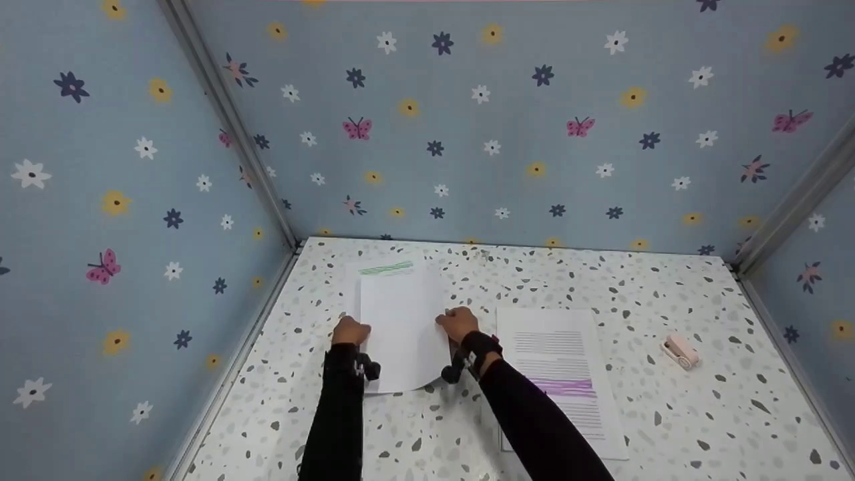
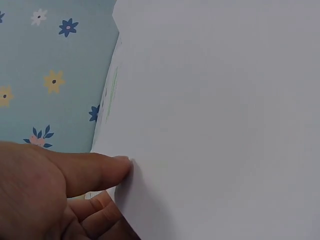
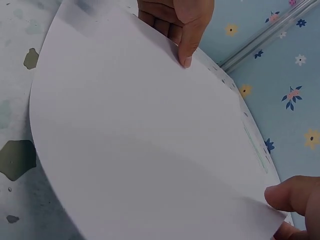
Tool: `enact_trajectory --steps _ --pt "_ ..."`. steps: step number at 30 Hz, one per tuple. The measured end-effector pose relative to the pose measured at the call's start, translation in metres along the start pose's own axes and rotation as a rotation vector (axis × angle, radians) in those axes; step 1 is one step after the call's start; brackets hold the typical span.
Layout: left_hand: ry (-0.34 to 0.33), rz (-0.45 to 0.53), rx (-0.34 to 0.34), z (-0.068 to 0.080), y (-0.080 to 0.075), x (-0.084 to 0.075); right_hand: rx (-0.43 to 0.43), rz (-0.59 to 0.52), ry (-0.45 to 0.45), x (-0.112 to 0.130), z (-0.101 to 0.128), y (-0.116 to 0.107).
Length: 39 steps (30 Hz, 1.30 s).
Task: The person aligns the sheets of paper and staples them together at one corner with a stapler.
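A blank white sheet of paper (image 1: 404,334) is held up between both hands in the head view, its near edge bowed. At its left edge my left hand (image 1: 351,331) pinches it, thumb on top and fingers curled underneath. My right hand (image 1: 459,324) pinches the opposite edge the same way; its thumb (image 3: 285,197) shows in the right wrist view. Behind and partly under the blank sheet lies another paper (image 1: 386,268) with green marker strokes near its top; most of it is hidden.
To the right lie printed pages (image 1: 554,354) with a purple marker band, partly covered by my right forearm. Farther right is a small pale pink stapler-like object (image 1: 681,352). Flower-patterned walls (image 1: 427,133) border the speckled table (image 1: 668,287) at the back and sides.
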<state>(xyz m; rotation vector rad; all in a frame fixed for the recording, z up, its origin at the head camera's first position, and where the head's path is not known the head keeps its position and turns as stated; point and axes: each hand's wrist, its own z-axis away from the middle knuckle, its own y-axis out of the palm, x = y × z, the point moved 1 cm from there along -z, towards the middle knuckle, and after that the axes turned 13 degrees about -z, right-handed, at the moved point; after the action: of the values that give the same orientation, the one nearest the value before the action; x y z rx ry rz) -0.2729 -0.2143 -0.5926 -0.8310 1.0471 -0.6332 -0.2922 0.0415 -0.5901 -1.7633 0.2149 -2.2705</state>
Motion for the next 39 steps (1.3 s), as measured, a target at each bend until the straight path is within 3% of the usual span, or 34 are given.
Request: enact_trajectory --steps 6,10,13,18,21,28,39 --pt "-0.025 0.015 0.001 0.008 -0.004 -0.007 -0.042 0.021 -0.016 0.0 0.0 -0.005" --pt "-0.018 0.036 -0.003 0.006 -0.006 -0.009 -0.054 0.031 -0.041 0.005 0.0 -0.012" --pt "0.005 0.056 -0.012 -0.004 -0.003 -0.005 -0.054 0.051 -0.041 0.013 0.004 -0.021" --pt "0.009 0.139 0.049 -0.006 -0.004 -0.004 -0.066 0.045 -0.038 0.017 0.009 -0.032" --pt "0.004 0.179 0.055 0.004 -0.012 -0.017 -0.059 0.023 -0.034 0.018 0.009 -0.041" --pt "0.111 0.205 0.009 0.01 -0.015 -0.034 -0.057 -0.02 -0.069 0.023 0.012 -0.06" --pt "0.176 0.371 0.055 0.021 -0.017 -0.063 -0.112 -0.071 -0.047 0.025 0.02 -0.09"
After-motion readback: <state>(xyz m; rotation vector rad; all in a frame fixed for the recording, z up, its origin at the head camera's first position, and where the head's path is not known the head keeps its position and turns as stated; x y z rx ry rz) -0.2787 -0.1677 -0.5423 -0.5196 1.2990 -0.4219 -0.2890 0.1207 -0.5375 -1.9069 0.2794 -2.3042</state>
